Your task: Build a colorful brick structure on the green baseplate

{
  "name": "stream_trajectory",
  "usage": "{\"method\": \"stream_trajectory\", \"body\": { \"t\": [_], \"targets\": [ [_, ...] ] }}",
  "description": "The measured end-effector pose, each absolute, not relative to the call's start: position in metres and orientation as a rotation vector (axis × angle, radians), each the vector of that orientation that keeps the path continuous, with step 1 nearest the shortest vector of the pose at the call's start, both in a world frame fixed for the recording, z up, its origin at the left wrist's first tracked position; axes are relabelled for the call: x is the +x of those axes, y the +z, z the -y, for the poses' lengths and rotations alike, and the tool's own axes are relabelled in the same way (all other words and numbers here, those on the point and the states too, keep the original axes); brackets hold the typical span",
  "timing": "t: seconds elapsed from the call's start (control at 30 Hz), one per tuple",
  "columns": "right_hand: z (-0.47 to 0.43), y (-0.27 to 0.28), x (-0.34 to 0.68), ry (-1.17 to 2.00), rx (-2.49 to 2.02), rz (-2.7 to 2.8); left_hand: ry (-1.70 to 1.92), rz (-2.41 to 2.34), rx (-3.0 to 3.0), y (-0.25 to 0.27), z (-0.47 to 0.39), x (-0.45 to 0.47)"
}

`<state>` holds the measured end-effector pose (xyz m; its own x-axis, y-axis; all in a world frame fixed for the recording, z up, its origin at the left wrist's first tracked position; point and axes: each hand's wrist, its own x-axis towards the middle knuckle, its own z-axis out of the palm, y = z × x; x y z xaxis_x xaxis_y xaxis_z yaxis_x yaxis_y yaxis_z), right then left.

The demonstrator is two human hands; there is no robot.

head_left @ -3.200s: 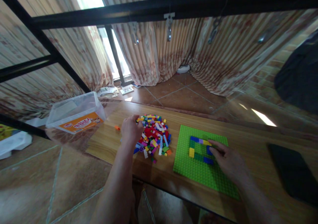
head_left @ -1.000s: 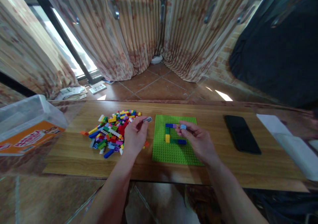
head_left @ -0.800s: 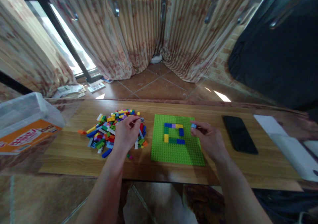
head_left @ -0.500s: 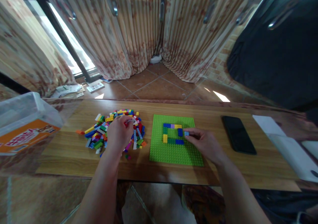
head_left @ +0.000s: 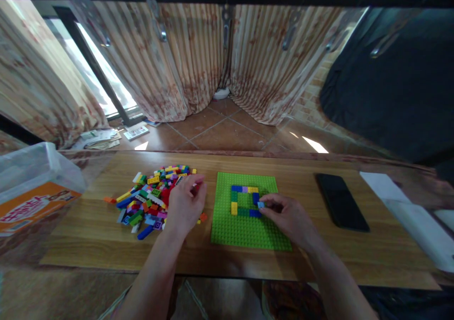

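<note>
Between the thumb and fingers of my right hand (head_left: pixel 289 216) is a small light blue brick (head_left: pixel 261 205). It is held at the right side of a rectangular outline of bricks (head_left: pixel 244 212), close beside a dark blue brick (head_left: pixel 256 198). The outline, in blue, purple, yellow and green, sits on a green baseplate (head_left: pixel 223 232). My left hand (head_left: pixel 186 204) hovers over the right side of a heap of loose bricks (head_left: pixel 149 199), its thumb and fingers curled together in a pinch. Whatever is in that pinch, if anything, is hidden.
A black phone (head_left: pixel 341 201) lies on the wooden table (head_left: pixel 106 249) right of the baseplate. White paper (head_left: pixel 407 211) is at the right end. A clear tub with an orange label (head_left: pixel 35 204) stands at the left. Curtains (head_left: pixel 198 64) hang beyond.
My left hand has shifted right and a little down across the heap. The light blue brick in my right hand has moved nearer the outline. The whole view has tilted slightly.
</note>
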<state>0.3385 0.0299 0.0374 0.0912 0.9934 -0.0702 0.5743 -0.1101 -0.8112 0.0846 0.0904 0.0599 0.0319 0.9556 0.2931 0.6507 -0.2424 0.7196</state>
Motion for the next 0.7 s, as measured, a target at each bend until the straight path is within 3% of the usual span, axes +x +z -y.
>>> {"method": "stream_trajectory", "body": {
  "t": [0.3,0.7],
  "targets": [
    [-0.03,0.036,0.334,0.878,-1.766,1.605,0.736,-1.13,1.931,0.041,-0.047,0.143],
    [-0.031,0.033,0.339,0.939,-1.717,1.593,0.622,-1.068,1.924,0.034,-0.044,0.153]
  ]
}}
